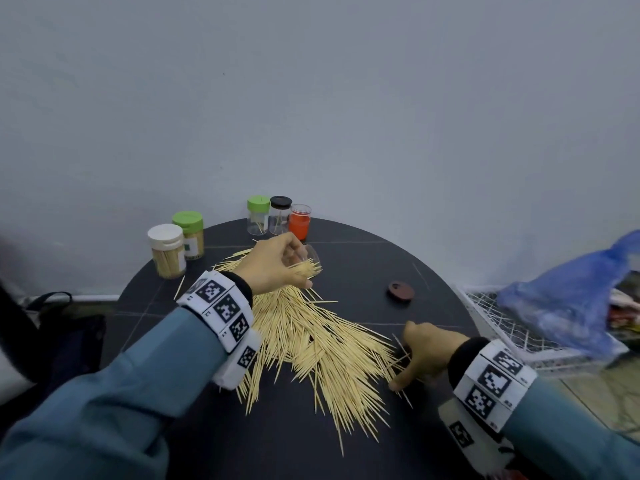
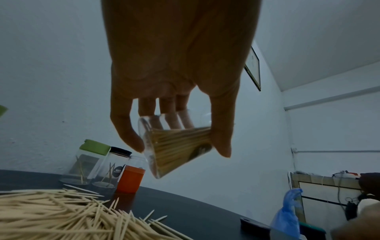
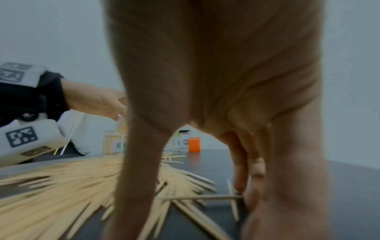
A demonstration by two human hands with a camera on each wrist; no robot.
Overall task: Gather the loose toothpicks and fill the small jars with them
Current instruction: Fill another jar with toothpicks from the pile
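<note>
Plain pale grey wall [image 1: 311, 81] fills the upper field. In front of it stands 1 round dark table [image 1: 277, 445], its top scored with thin lines. 1 framed picture [image 2: 254, 68] hangs high on the adjoining wall, beneath a white ceiling [image 2: 329, 40]. At right, a white wire rack [image 1: 502, 327] carries a blue plastic bag [image 1: 571, 299]; beside it, pale floor tiles [image 1: 609, 400]. At left, a dark bag [image 1: 69, 327] lies near the baseboard [image 1: 93, 298]. Light is dim and even.

Left hand [image 1: 277, 263] raised, fingers [image 2: 125, 129] and thumb curled round jar [image 2: 176, 146]; right hand [image 1: 427, 355] low, palm down, splayed
</note>
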